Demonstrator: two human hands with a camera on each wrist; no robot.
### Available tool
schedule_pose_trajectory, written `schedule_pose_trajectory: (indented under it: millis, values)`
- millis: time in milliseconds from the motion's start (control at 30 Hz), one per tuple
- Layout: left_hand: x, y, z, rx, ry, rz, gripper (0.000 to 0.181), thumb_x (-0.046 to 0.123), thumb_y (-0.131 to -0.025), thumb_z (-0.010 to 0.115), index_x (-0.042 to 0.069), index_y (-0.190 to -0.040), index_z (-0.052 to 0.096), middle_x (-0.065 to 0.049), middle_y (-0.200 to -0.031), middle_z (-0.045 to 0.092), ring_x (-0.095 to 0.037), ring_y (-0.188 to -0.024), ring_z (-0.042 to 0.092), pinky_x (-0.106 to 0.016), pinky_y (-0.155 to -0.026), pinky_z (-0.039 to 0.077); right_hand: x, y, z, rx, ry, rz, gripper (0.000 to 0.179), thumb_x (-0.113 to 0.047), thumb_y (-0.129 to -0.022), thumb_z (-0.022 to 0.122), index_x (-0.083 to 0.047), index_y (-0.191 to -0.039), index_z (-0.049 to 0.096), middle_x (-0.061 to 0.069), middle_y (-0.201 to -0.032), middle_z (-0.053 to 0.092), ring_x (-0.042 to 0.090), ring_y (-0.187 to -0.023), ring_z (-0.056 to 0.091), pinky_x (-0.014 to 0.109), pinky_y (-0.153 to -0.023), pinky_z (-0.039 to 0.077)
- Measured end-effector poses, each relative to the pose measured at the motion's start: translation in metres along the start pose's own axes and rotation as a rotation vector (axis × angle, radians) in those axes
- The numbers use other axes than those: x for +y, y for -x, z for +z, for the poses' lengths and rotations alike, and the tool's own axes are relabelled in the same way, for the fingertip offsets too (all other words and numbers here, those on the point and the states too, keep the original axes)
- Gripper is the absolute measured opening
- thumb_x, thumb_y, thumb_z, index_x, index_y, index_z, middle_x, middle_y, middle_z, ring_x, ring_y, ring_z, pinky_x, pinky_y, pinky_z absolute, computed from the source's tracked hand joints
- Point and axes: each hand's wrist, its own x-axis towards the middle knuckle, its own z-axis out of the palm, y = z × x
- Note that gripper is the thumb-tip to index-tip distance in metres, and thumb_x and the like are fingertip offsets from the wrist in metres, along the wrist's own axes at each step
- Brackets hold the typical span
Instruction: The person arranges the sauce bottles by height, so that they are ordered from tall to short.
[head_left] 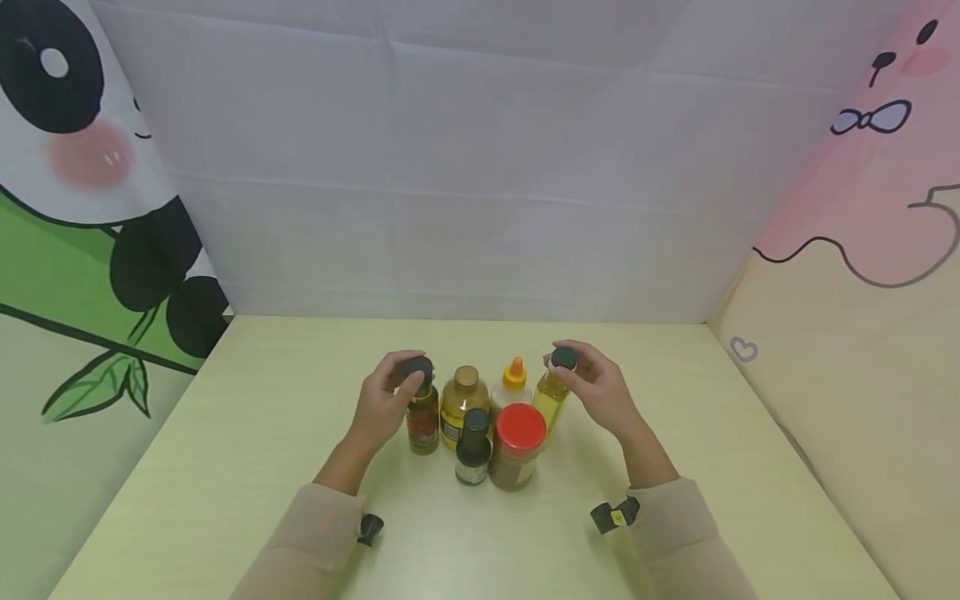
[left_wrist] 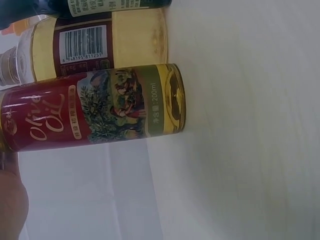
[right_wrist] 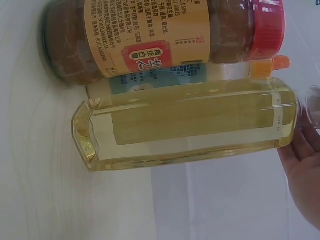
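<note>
My left hand (head_left: 378,404) grips the dark cap of an olive oil bottle (head_left: 423,427), its red label and picture facing the left wrist view. On the other side, my right hand (head_left: 603,392) holds a clear bottle of yellow oil (right_wrist: 195,125) near its dark green cap (head_left: 564,358). That bottle leans slightly in the head view; whether its base touches the table cannot be told. Between the hands stand a gold-capped bottle (head_left: 467,392), a small dark bottle (head_left: 473,454), a red-lidded jar (head_left: 514,467) of brown paste and an orange-nozzled squeeze bottle (head_left: 515,379).
The containers stand close together on a pale wood-grain table (head_left: 262,417). A white cloth wall (head_left: 450,250) rises behind the table's back edge. Cartoon-printed panels flank it, a panda (head_left: 90,150) on the left and a pink figure (head_left: 862,183) on the right.
</note>
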Motion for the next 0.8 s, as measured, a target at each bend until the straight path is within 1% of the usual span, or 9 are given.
schedule_pose_trajectory:
  millis: [100,167,233,367,533,567,667,800]
  values:
    - [-0.002,0.0,0.0,0.013,0.014,0.043,0.025,0.01,-0.097,0.057,-0.003,-0.118,0.058,-0.014,-0.099,0.067,-0.015,-0.09,0.066,-0.022,-0.078,0.053,-0.002,-0.002,-0.001,-0.005,0.014,0.018,0.037,0.002,-0.093,0.063,0.002,-0.13,0.054,0.023,-0.116,0.064,0.027,-0.104,0.064,0.03,-0.088,0.051]
    - [-0.002,0.0,0.001,0.018,0.013,0.053,0.024,0.012,-0.097,0.058,-0.002,-0.118,0.058,-0.013,-0.099,0.067,-0.016,-0.09,0.066,-0.022,-0.078,0.053,-0.005,-0.003,-0.001,-0.008,0.028,0.03,0.036,-0.001,-0.094,0.063,0.002,-0.129,0.055,0.022,-0.115,0.065,0.027,-0.104,0.064,0.03,-0.089,0.051]
    - [-0.002,0.0,0.001,0.019,0.009,0.045,0.024,0.01,-0.096,0.058,-0.002,-0.117,0.058,-0.014,-0.099,0.068,-0.016,-0.091,0.066,-0.023,-0.079,0.053,-0.006,-0.004,-0.002,-0.005,0.04,0.041,0.035,-0.003,-0.094,0.064,0.002,-0.127,0.056,0.021,-0.114,0.066,0.027,-0.104,0.064,0.031,-0.089,0.051]
    - [-0.001,0.0,0.002,0.012,-0.014,0.011,0.025,-0.001,-0.093,0.057,-0.005,-0.117,0.057,-0.018,-0.1,0.067,-0.013,-0.091,0.066,-0.025,-0.08,0.054,-0.009,-0.006,-0.004,0.008,0.055,0.043,0.032,-0.006,-0.094,0.064,0.002,-0.125,0.057,0.019,-0.112,0.067,0.027,-0.103,0.065,0.031,-0.09,0.051]
    - [-0.001,0.0,0.003,0.014,-0.03,-0.013,0.028,-0.01,-0.09,0.055,-0.007,-0.118,0.056,-0.025,-0.1,0.065,-0.008,-0.091,0.064,-0.023,-0.078,0.054,-0.01,-0.01,-0.006,0.011,0.053,0.041,0.033,-0.007,-0.093,0.066,0.002,-0.125,0.058,0.018,-0.113,0.067,0.026,-0.103,0.065,0.029,-0.09,0.051]
    - [0.001,0.0,0.003,0.016,-0.032,-0.019,0.029,-0.011,-0.089,0.054,-0.009,-0.118,0.056,-0.026,-0.1,0.064,-0.008,-0.091,0.064,-0.023,-0.078,0.054,-0.01,-0.011,-0.006,0.009,0.053,0.042,0.034,-0.007,-0.093,0.066,0.002,-0.125,0.057,0.018,-0.113,0.067,0.026,-0.103,0.065,0.029,-0.09,0.051]
    - [0.016,-0.001,0.003,0.015,-0.035,-0.017,0.028,-0.012,-0.088,0.054,-0.012,-0.116,0.055,-0.029,-0.099,0.063,-0.005,-0.09,0.063,-0.022,-0.078,0.054,-0.013,-0.015,-0.006,0.005,0.055,0.055,0.034,-0.008,-0.094,0.066,0.002,-0.126,0.057,0.018,-0.113,0.067,0.027,-0.103,0.064,0.03,-0.09,0.051]
    - [0.032,-0.003,0.004,0.005,-0.026,0.002,0.026,-0.013,-0.088,0.052,-0.015,-0.114,0.053,-0.03,-0.098,0.062,-0.004,-0.09,0.062,-0.022,-0.078,0.054,-0.016,-0.021,-0.006,0.005,0.064,0.081,0.035,-0.009,-0.095,0.065,0.001,-0.127,0.057,0.018,-0.114,0.067,0.03,-0.105,0.063,0.039,-0.093,0.049]
